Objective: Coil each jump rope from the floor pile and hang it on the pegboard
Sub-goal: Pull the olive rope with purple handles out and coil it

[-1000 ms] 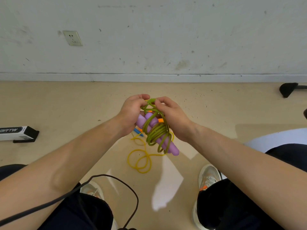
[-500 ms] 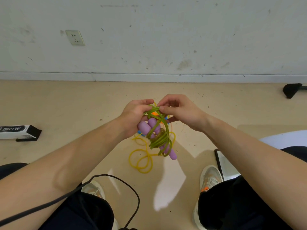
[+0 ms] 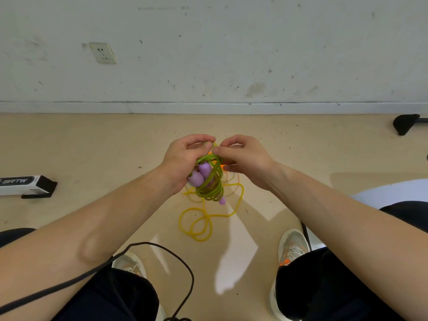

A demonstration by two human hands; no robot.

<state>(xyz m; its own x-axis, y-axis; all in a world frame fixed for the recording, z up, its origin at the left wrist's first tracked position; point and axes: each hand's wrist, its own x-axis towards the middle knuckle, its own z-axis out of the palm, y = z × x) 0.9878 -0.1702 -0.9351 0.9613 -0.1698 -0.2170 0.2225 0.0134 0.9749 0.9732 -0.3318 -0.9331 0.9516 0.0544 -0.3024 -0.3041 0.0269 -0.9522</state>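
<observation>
A scuffed white wall (image 3: 231, 54) fills the top of the frame, and the beige floor (image 3: 92, 147) lies below it. Your two forearms reach in from the lower corners and meet at centre frame. Your left hand (image 3: 180, 161) has its fingers wrapped round the green jump rope (image 3: 209, 184), which is held above the floor as a loose coil. Your right hand (image 3: 249, 158) pinches a green strand at the top of that coil between thumb and forefinger, right against the left thumb.

The coil's long axis runs from the hands down and slightly right. Its purple handles (image 3: 203, 170) lie along that axis, with rounded ends up by the left palm and one tip poking out at the coil's lower right. A yellow jump rope (image 3: 199, 225) lies in loose loops on the floor below the coil, between your shoes.
</observation>
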